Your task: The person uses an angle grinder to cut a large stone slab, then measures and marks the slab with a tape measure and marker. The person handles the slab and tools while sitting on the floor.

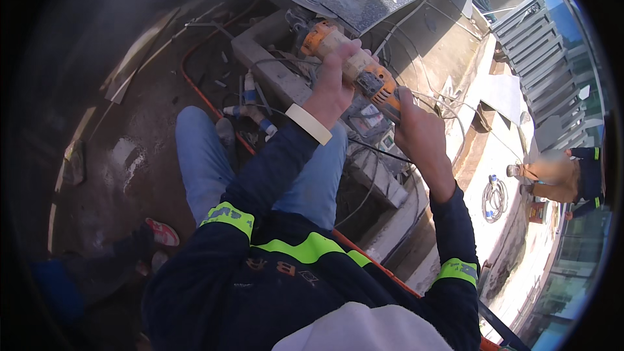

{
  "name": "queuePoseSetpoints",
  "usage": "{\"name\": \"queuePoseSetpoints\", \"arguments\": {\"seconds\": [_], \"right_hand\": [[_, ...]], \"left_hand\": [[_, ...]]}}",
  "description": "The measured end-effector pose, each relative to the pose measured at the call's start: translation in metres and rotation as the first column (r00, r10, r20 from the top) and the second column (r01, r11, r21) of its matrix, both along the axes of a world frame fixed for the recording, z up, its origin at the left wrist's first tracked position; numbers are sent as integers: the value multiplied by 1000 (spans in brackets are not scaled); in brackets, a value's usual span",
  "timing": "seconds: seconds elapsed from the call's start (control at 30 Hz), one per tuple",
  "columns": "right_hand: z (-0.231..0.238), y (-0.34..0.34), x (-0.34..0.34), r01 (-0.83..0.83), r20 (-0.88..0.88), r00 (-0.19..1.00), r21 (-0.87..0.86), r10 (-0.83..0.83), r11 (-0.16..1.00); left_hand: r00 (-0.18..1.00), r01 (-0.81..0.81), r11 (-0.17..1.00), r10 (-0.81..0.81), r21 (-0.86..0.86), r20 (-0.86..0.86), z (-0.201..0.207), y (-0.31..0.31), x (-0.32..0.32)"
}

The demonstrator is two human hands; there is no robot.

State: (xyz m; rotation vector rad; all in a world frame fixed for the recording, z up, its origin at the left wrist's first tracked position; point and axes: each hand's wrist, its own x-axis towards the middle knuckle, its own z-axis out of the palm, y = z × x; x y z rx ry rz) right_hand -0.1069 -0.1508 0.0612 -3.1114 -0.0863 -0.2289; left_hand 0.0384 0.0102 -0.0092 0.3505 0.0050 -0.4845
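An orange angle grinder (325, 38), coated in pale dust, is held between my two hands. My left hand (335, 81) wraps around the front of its body. Farther back, my right hand (421, 133) grips the rear end. The grinder's disc (309, 2) is at the near left edge of a dark stone slab (374, 0) with white patches; whether it cuts into the slab I cannot tell. Dust streams from the disc toward the upper left. A pale band circles my left wrist.
An orange hose (190, 78) runs past my knees. Blue-and-white cable connectors (250, 112) lie beside a concrete frame (257, 45). Loose cables trail under the grinder. A coiled cable (495, 198) and another person (582, 175) are at right; a red shoe (162, 232) shows lower left.
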Motion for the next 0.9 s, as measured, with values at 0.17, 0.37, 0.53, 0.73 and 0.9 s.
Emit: {"name": "queuePoseSetpoints", "arguments": {"seconds": [0.17, 0.37, 0.53, 0.73, 0.9], "right_hand": [[2, 5, 15, -3, -10, 1000, -72, 2, 997], [-1, -4, 5, 9, -21, 1000, -82, -11, 997], [7, -14, -20, 46, -47, 998, -102, -51, 994], [2, -32, -43, 71, -21, 997, -107, -73, 992], [1, -41, -55, 60, 11, 998, -95, -59, 994]], "left_hand": [[1000, -19, 1000, 19, -16, 12, 6, 3, 14], [999, -26, 1000, 26, -2, -31, 8, -2, 4], [1000, -23, 1000, 23, -18, 6, 9, -13, -28], [1000, 12, 999, -12, -37, -13, 11, -24, -53], [999, 35, 997, -35, -64, 4, 10, -32, -62]]}}
